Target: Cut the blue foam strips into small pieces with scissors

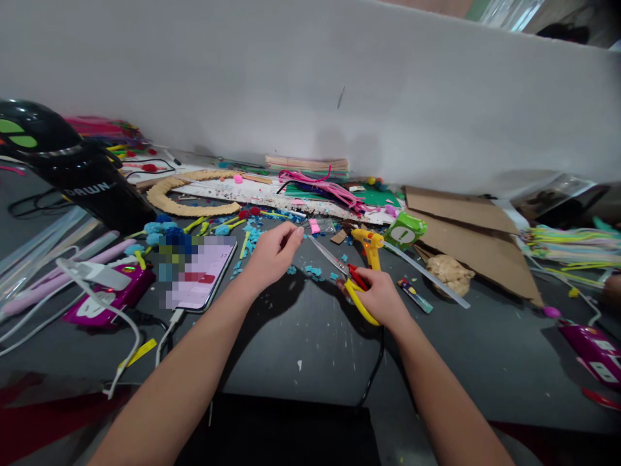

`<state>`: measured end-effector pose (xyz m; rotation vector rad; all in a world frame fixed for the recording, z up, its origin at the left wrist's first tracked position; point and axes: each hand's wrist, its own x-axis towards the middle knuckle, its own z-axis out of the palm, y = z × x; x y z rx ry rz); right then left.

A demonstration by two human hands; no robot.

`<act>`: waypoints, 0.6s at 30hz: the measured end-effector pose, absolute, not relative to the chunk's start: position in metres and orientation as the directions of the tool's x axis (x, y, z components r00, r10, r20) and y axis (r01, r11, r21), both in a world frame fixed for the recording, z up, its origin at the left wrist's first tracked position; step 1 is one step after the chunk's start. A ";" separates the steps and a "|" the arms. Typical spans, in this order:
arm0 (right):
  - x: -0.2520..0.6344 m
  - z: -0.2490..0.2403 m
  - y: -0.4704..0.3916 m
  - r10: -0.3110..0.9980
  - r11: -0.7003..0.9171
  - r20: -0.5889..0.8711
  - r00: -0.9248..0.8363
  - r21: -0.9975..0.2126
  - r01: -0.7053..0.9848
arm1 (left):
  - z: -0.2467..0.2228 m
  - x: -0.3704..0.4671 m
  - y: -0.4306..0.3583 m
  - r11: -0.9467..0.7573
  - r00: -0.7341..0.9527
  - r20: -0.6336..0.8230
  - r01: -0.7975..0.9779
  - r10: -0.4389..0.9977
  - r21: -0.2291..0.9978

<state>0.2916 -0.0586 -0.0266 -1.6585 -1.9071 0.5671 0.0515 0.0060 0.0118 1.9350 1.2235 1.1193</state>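
Observation:
My right hand (376, 294) is closed round the yellow and red handles of a pair of scissors (330, 254), whose blades point up and left toward my other hand. My left hand (276, 252) has its thumb and fingers pinched together near the blade tips; whatever it may hold is too small to make out. Small blue scraps (314, 270) lie on the grey table (301, 336) below the blades. A pink piece (315, 226) rests just beyond my left fingertips. Behind my right hand is a yellow glue gun (369, 244) with a clear stick in its back.
A phone (206, 275) with a cable and a black bottle (92, 175) stand left, near a purple power strip (109, 298). Cardboard (475, 249), a green box (406, 230) and a tan ball (449, 275) are right. A curved tan piece (187, 206) lies behind.

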 end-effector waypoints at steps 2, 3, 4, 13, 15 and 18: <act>0.291 -0.026 -0.059 0.989 0.147 0.120 -0.091 -0.632 0.761 | 0.011 0.051 0.006 -0.405 0.218 0.343 0.426 0.914 0.809; 0.291 -0.025 -0.059 0.989 0.144 0.118 -0.089 -0.632 0.762 | 0.010 0.051 0.006 -0.399 0.208 0.341 0.426 0.917 0.812; 0.291 -0.024 -0.060 0.989 0.142 0.116 -0.088 -0.633 0.761 | 0.010 0.051 0.006 -0.389 0.197 0.336 0.423 0.921 0.818; 0.292 -0.023 -0.060 0.990 0.129 0.127 -0.057 -0.678 0.724 | 0.012 0.051 0.006 -0.363 0.178 0.316 0.416 0.932 0.834; 0.292 -0.023 -0.060 0.990 0.128 0.125 -0.058 -0.672 0.730 | 0.013 0.051 0.005 -0.369 0.189 0.317 0.419 0.929 0.830; 0.291 -0.022 -0.060 0.991 0.129 0.121 -0.064 -0.671 0.730 | 0.014 0.051 0.004 -0.383 0.212 0.322 0.430 0.923 0.817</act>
